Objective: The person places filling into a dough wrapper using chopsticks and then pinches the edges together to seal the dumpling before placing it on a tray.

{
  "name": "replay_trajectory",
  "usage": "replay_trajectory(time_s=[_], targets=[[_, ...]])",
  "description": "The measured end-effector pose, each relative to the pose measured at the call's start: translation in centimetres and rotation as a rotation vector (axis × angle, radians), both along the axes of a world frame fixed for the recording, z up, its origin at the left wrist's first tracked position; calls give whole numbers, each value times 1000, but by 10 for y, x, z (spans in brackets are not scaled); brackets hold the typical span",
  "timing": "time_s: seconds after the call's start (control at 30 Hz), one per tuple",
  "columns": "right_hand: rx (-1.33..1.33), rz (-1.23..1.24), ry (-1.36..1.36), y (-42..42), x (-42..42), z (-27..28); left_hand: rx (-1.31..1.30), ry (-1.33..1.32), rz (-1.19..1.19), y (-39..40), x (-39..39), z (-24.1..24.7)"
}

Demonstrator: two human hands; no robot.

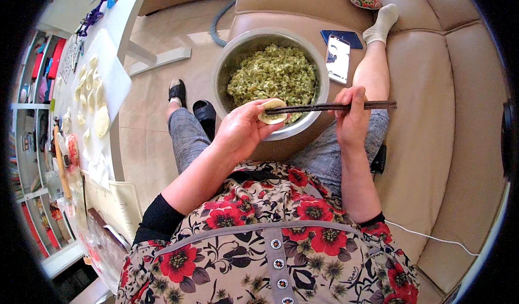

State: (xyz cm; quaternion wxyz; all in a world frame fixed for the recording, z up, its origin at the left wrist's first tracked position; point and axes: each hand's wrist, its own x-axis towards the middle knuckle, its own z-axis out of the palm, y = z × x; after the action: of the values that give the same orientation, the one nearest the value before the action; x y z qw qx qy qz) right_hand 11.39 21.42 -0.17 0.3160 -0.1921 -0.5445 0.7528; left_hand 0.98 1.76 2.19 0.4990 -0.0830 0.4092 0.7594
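Observation:
A round dough wrapper (271, 118) lies across the fingers of my left hand (246, 126), above the near rim of a large metal bowl (220, 71). Green chopped filling (273, 75) heaps up inside that bowl. Dark chopsticks (316, 108) are gripped in my right hand (352, 115), to the right of the bowl. Their tips rest at the wrapper's middle, where a little filling seems to show. The bowl stands on the tan sofa seat between my legs.
A lit phone (338, 59) lies right of the bowl, partly over a dark blue flat object (353, 39). On the left, a white table (115, 154) holds a white board (115, 79) with several dough pieces, plus a rolling pin (61, 162). A white cable (434, 238) crosses the sofa (413, 154).

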Motion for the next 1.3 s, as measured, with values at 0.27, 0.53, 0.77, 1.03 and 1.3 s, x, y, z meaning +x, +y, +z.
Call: replay_trajectory(time_s=[0.27, 0.53, 0.77, 1.03, 1.3], targets=[[16, -215, 68, 10, 4, 24, 39, -74, 68, -8, -13, -3], [762, 369, -183, -30, -5, 62, 111, 67, -38, -17, -24, 26], [1054, 328, -60, -45, -25, 49, 127, 118, -151, -18, -20, 34], [598, 286, -222, -50, -23, 47, -25, 682, -204, -2, 5, 32], [305, 305, -183, -52, -25, 46, -227, 1019, -186, 2, 9, 31]])
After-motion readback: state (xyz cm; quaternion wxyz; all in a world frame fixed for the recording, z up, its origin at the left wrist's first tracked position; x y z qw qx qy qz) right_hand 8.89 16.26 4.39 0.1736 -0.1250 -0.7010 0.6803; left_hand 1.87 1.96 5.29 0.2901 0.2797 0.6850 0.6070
